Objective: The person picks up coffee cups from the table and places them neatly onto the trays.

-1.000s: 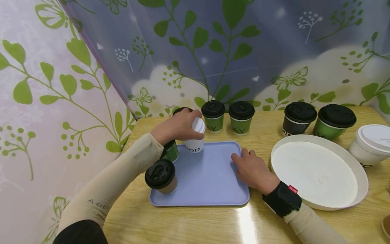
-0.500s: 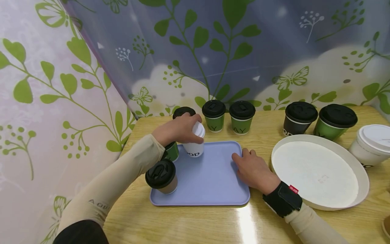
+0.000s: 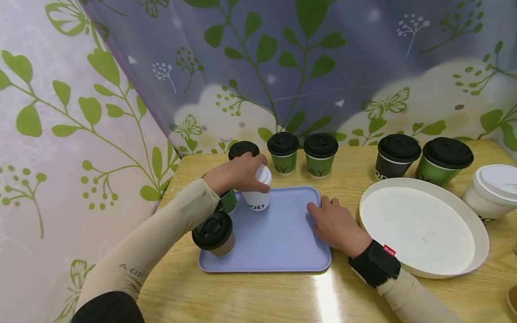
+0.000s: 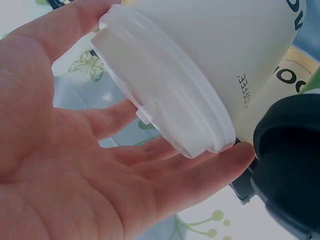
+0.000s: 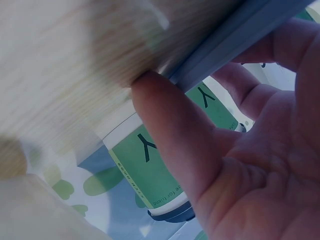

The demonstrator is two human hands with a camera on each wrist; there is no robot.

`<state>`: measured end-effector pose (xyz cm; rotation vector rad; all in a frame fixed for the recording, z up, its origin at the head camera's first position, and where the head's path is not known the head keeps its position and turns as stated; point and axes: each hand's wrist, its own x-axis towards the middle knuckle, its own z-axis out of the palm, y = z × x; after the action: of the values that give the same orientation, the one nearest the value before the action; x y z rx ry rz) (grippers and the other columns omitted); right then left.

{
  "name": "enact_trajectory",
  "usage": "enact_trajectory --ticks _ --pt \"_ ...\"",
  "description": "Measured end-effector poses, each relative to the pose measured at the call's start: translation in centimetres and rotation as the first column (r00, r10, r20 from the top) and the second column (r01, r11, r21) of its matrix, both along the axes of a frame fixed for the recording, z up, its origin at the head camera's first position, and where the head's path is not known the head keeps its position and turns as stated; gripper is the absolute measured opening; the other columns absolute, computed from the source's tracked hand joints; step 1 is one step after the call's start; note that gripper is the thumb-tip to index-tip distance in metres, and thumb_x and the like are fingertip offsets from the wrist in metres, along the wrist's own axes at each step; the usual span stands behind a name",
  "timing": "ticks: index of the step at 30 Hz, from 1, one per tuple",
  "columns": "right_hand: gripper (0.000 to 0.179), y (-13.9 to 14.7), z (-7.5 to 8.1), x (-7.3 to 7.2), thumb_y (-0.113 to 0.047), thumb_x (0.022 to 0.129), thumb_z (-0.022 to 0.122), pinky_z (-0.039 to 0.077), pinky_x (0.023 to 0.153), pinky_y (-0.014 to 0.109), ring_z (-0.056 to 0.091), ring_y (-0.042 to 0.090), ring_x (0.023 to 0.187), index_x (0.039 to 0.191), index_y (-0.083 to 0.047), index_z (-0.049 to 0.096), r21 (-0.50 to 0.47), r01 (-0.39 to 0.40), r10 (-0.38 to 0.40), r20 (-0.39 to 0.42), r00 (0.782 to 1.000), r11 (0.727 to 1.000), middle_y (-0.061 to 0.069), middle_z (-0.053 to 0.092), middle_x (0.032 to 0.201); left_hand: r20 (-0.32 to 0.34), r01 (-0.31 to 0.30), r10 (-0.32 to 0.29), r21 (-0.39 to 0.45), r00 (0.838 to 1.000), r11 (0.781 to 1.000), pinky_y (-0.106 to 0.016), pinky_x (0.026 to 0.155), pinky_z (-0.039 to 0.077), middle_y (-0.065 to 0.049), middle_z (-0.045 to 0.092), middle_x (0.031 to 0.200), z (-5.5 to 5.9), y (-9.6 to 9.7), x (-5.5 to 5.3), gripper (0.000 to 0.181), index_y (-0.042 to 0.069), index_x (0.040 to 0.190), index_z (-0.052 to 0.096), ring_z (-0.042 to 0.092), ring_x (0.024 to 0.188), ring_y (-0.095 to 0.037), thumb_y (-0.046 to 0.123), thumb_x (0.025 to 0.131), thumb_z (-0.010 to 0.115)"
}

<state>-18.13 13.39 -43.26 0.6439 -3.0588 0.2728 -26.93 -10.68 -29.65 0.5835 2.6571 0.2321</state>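
Note:
My left hand (image 3: 238, 172) holds a white lidded coffee cup (image 3: 257, 199) by its lid, over the back left part of a lavender tray (image 3: 278, 237). In the left wrist view, thumb and fingers span the cup's white lid (image 4: 160, 85). A green cup (image 3: 228, 202) beside it is partly hidden by my left arm. At the tray's front left corner stands a brown cup with a black lid (image 3: 214, 233). My right hand (image 3: 335, 224) grips the tray's right edge; the right wrist view shows the thumb against the tray's rim (image 5: 225, 50).
Behind the tray stand two green cups (image 3: 284, 163) and another black-lidded cup (image 3: 243, 149), partly covered by my left hand. A round white tray (image 3: 420, 229) lies on the right, with a black cup (image 3: 392, 163), a green cup (image 3: 442, 168) and a white cup (image 3: 492, 193) around it.
My left hand and the white cup have moved slightly toward me over the tray, uncovering more of the black-lidded cup behind. The right hand and the tray stay where they were.

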Motion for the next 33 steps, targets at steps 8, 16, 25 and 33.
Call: enact_trajectory --ticks 8,16,25,33 --pt "0.021 -0.05 0.02 -0.02 -0.009 0.096 0.068 0.047 0.056 0.042 0.049 0.032 0.078 0.115 -0.006 0.060 0.002 -0.007 0.007 -0.001 1.000 1.000 0.021 0.053 0.097 -0.001 0.010 -0.010 0.001 1.000 1.000 -0.046 0.089 0.055 -0.018 0.047 0.140 -0.32 -0.10 -0.16 0.073 0.016 0.152 0.044 0.060 0.113 -0.032 0.043 0.092 0.076" --pt "0.020 -0.03 0.05 -0.03 -0.009 0.096 0.066 0.046 0.055 0.042 0.048 0.032 0.077 0.115 -0.006 0.060 0.001 -0.006 0.006 -0.004 1.000 1.000 0.021 0.052 0.096 0.005 0.010 -0.010 0.007 1.000 1.000 -0.045 0.087 0.056 -0.018 0.047 0.139 -0.41 -0.24 -0.20 0.072 0.016 0.150 0.045 0.060 0.112 -0.032 0.043 0.091 0.076" --pt "0.019 -0.01 0.04 -0.05 -0.009 0.096 0.066 0.046 0.056 0.043 0.048 0.032 0.078 0.114 -0.006 0.061 0.003 -0.004 0.004 -0.001 1.000 1.000 0.021 0.053 0.097 0.007 0.020 -0.020 0.011 1.000 1.000 -0.046 0.089 0.055 -0.019 0.047 0.141 -0.78 -0.40 -0.53 0.074 0.016 0.152 0.044 0.060 0.114 -0.033 0.044 0.092 0.076" --pt "0.017 0.02 -0.11 -0.03 -0.008 0.096 0.065 0.046 0.055 0.043 0.048 0.032 0.077 0.112 -0.006 0.060 -0.005 -0.007 0.007 -0.010 1.000 1.000 0.020 0.052 0.095 -0.001 0.016 -0.016 0.010 1.000 1.000 -0.046 0.088 0.055 -0.018 0.047 0.140 -0.99 -0.56 -0.52 0.078 0.017 0.153 0.042 0.060 0.113 -0.032 0.045 0.090 0.078"
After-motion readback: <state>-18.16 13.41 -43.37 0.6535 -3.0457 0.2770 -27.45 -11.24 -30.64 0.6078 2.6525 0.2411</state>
